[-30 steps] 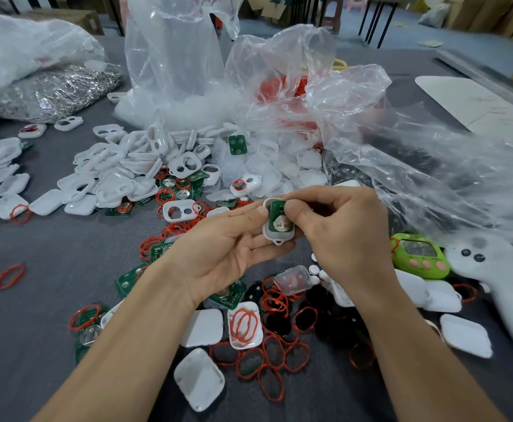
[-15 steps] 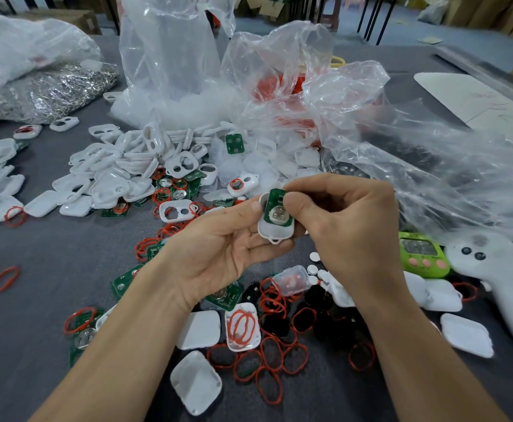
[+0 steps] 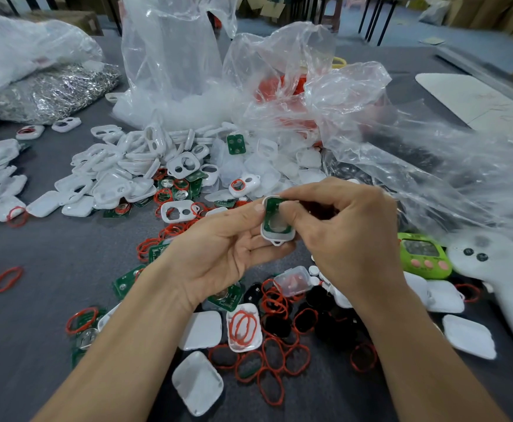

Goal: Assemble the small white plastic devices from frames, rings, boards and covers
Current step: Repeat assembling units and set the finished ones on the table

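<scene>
Frame of white plastic [image 3: 277, 238] is gripped above the grey table [image 3: 51, 254] by the left hand [image 3: 218, 254], thumb and fingers curled round it. A green board [image 3: 269, 215] lies inside the frame, and the right hand [image 3: 346, 236] pinches this board with thumb and forefinger. Red rings [image 3: 273, 357] and white covers [image 3: 201, 330] lie on the table below.

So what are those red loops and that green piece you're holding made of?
Red loops: probably rubber or silicone, matte, bent out of shape. Green piece: looks like circuit board, glossy green with a silvery metal disc, in a white plastic frame.
</scene>
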